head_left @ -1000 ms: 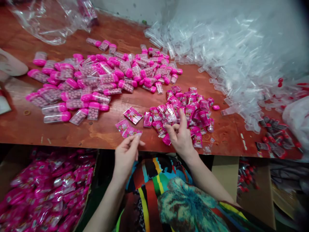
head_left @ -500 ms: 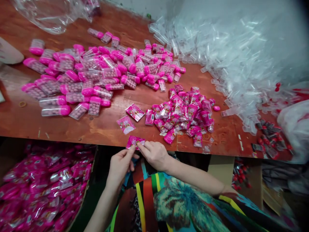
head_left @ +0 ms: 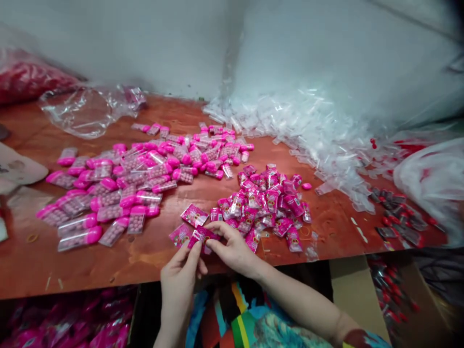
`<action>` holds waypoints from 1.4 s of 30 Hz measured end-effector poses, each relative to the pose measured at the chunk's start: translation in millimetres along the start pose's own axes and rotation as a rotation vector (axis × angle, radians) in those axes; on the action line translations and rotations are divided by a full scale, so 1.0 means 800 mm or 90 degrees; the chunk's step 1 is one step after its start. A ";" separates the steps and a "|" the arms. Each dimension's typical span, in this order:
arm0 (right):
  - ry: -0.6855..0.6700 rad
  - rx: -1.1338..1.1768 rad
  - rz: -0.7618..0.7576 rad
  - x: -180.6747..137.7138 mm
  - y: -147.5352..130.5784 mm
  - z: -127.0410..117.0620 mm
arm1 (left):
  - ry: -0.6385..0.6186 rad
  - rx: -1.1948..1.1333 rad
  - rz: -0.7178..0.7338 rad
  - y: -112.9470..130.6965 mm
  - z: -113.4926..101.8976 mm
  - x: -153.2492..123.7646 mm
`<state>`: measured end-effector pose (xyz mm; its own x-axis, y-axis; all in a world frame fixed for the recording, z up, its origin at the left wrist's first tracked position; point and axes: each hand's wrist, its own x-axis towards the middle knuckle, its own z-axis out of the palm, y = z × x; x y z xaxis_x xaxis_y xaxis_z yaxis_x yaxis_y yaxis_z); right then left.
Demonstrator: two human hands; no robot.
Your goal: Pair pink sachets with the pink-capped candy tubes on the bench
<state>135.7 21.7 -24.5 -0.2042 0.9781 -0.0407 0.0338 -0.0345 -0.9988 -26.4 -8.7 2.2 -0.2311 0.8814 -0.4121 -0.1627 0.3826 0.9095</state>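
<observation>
A small printed pink packet [head_left: 198, 234] is in both hands, just above the table's front edge. My left hand [head_left: 181, 278] pinches its lower left side between thumb and fingers. Thumb and forefinger of my right hand [head_left: 232, 247] are at its right end, bent around it, and partly hide it. Just beyond lie two flat pink printed wrappers [head_left: 195, 215]. To the right of my fingers is a heap of filled pink packets [head_left: 266, 203].
Clear tubes of pink beads with pink caps [head_left: 116, 181] cover the table's left. Empty clear tubes [head_left: 308, 121] pile against the wall. Red-capped tubes [head_left: 402, 217] and a white plastic bag [head_left: 431, 169] are at right. Below the edge sits a box of pink packets [head_left: 72, 321].
Both hands have moved forward over the table with the packet, closer to the flat wrappers. My right thumb and forefinger have spread wider. The view has tilted up, showing more wall.
</observation>
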 end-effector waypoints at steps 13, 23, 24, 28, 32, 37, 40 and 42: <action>0.057 -0.716 0.120 0.190 -0.096 -0.101 | 0.078 -0.151 0.000 0.027 0.007 0.071; 0.069 -0.783 0.195 0.217 -0.094 -0.124 | 0.056 -0.292 -0.095 0.027 0.008 0.063; 0.079 -0.761 0.152 0.205 -0.096 -0.125 | 0.057 -0.313 -0.110 0.029 0.009 0.060; 0.067 -0.405 -0.053 0.132 -0.084 -0.102 | 0.090 -0.386 -0.163 0.034 0.016 0.051; -0.012 -0.030 -0.020 0.043 -0.046 -0.045 | 0.112 -0.404 -0.191 0.030 0.021 0.044; 0.035 0.074 0.085 -0.010 -0.011 0.001 | 0.101 -0.396 -0.162 0.019 0.023 0.038; 0.072 0.101 0.106 -0.013 -0.006 0.005 | 0.079 -0.376 -0.123 0.012 0.022 0.036; 0.080 0.106 0.111 -0.014 -0.007 0.003 | 0.071 -0.360 -0.104 0.007 0.021 0.035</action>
<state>135.7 10.6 -18.3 -0.0856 0.9719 -0.2191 -0.1052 -0.2275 -0.9681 -17.4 23.1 -3.1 -0.2542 0.7777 -0.5750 -0.6827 0.2768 0.6763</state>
